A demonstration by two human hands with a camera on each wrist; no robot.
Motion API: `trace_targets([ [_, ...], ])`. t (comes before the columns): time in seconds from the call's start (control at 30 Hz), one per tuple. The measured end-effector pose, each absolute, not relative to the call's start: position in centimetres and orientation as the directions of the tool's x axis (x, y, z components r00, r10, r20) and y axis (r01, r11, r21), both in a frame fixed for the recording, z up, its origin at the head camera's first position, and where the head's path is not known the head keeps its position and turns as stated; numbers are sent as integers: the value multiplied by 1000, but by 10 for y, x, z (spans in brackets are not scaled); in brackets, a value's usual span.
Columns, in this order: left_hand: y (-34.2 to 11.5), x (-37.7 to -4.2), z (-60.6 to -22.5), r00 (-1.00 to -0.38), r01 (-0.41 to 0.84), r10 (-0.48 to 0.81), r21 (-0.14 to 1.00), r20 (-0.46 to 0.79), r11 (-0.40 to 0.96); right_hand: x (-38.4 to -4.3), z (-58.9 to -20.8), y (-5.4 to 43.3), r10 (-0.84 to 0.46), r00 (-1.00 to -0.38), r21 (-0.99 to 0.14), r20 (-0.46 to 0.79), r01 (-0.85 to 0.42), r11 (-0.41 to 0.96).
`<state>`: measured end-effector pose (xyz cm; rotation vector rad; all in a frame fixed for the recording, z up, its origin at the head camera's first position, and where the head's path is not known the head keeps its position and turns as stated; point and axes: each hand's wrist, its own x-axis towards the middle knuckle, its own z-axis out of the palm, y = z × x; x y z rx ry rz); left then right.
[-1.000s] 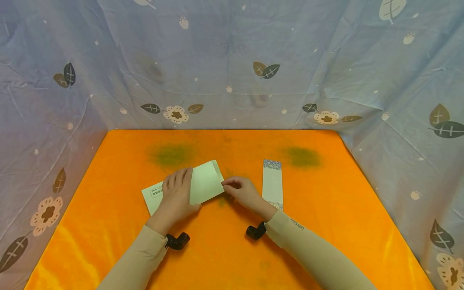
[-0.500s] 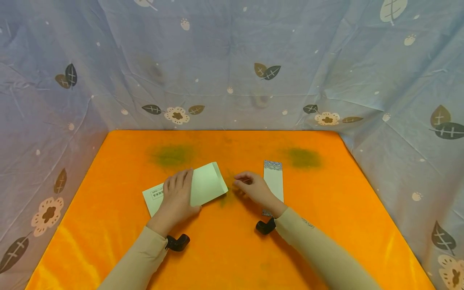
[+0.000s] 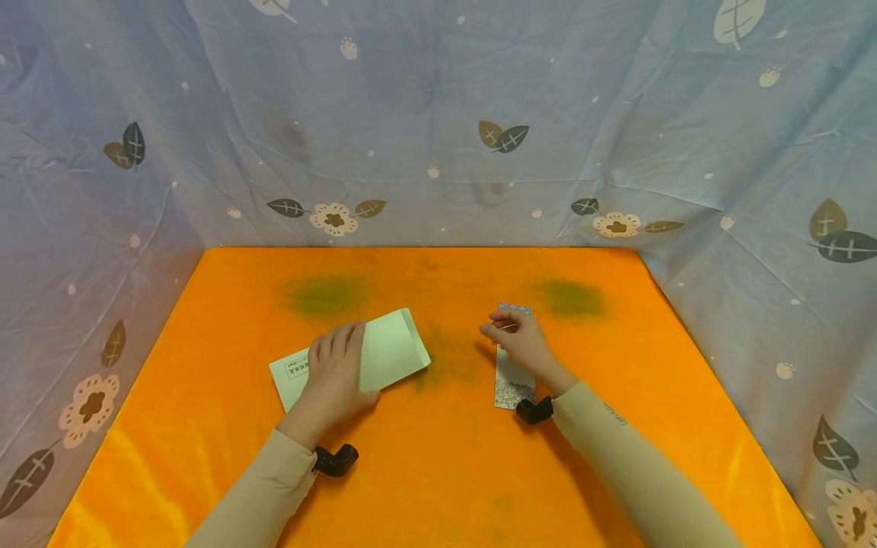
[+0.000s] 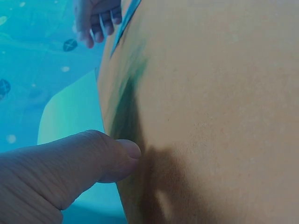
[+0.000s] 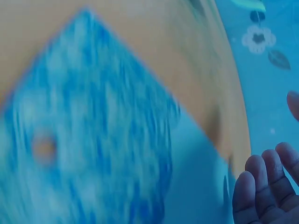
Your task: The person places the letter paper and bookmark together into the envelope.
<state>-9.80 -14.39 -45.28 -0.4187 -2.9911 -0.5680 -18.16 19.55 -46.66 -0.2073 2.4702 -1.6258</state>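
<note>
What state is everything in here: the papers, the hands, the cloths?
Envelope: flat, slanted under the left hand; sealed or not, I can't tell.
Patterned paper strip: lying flat, partly hidden.
Left hand: resting on the envelope.
Right hand: above the strip, nothing visibly held.
Orange cloth: spread out, darkly smudged.
Curtain: hanging, creased.

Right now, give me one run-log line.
left hand: rests on pale envelope | right hand: above patterned strip, fingers loosely curled, empty | patterned strip: lies on orange cloth
</note>
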Motion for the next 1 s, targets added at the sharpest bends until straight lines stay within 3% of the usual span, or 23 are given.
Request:
trace_targets([
  [0.57,-144,-97,-454,-961,276,251,355,114,893,-200,-471,239,-85,-992,-836,-96,34,548],
  [0.83,-145,-96,-455,-960,279,251,347,123,896,-207,-474,243,-82,-996,-752,-37,-27,659],
  [1.0,-146,-96,-456,-961,276,250,347,118,897,-211,-479,244,-80,-995,-676,-67,-14,737],
])
